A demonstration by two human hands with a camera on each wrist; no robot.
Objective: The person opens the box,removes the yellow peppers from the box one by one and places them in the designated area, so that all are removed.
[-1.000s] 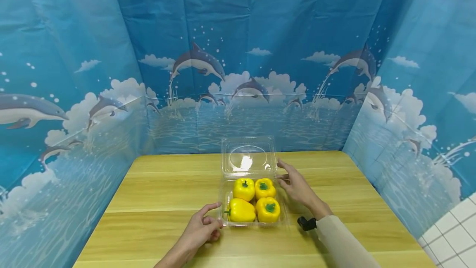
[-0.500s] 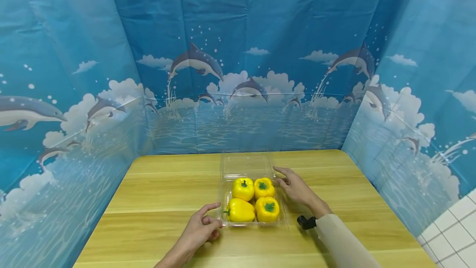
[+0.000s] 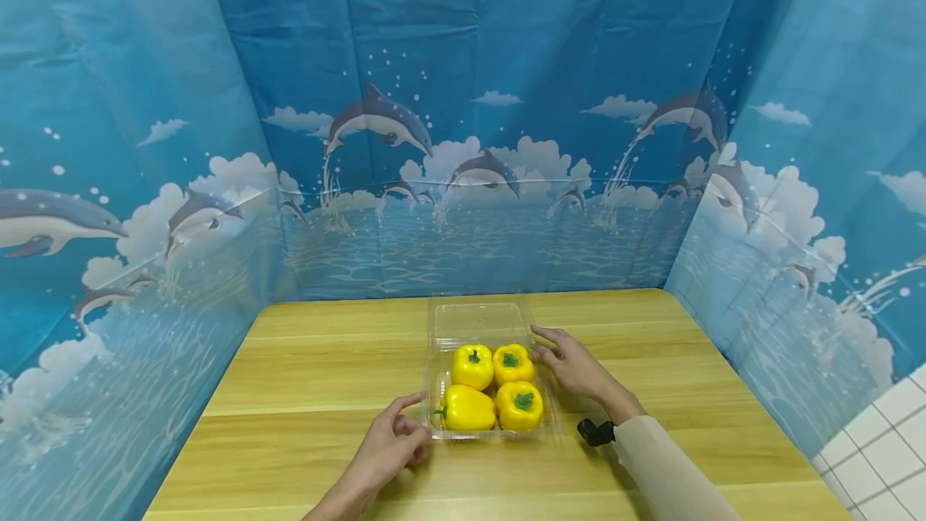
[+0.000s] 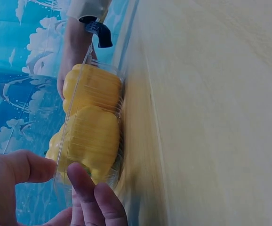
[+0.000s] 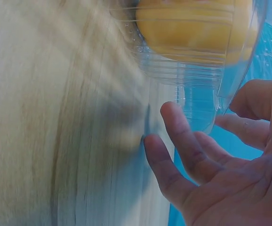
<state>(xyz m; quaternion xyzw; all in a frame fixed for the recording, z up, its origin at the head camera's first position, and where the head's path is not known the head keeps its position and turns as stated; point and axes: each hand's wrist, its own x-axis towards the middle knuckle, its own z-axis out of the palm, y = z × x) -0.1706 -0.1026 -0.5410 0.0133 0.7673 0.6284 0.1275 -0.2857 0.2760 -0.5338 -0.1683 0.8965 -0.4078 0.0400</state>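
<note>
A clear plastic clamshell box [image 3: 440, 434] lies open on the table with several yellow bell peppers [image 3: 469, 408] inside, their stems green. Its transparent lid [image 3: 477, 320] is folded back toward the curtain. At the box's near left corner, my left hand [image 3: 391, 445] holds the rim, thumb on one side and fingers against the wall in the left wrist view. My right hand [image 3: 579, 364] stays by the far right corner, near the hinge. In the right wrist view its fingers [image 5: 183, 141] are spread and loosely bent, thumb and index touching the clear plastic edge.
The light wooden table [image 3: 318, 368] extends on both sides of the box. A blue dolphin-print curtain [image 3: 448, 103] encloses the back and sides. My right wrist wears a black device [image 3: 596, 432] below a beige sleeve [image 3: 669, 469]. White tiles [image 3: 893, 441] show at lower right.
The lid, raised at a tilt a second ago, has dropped back to lie flat. My right hand has come slightly lower and to the left with it. My left hand has barely moved.
</note>
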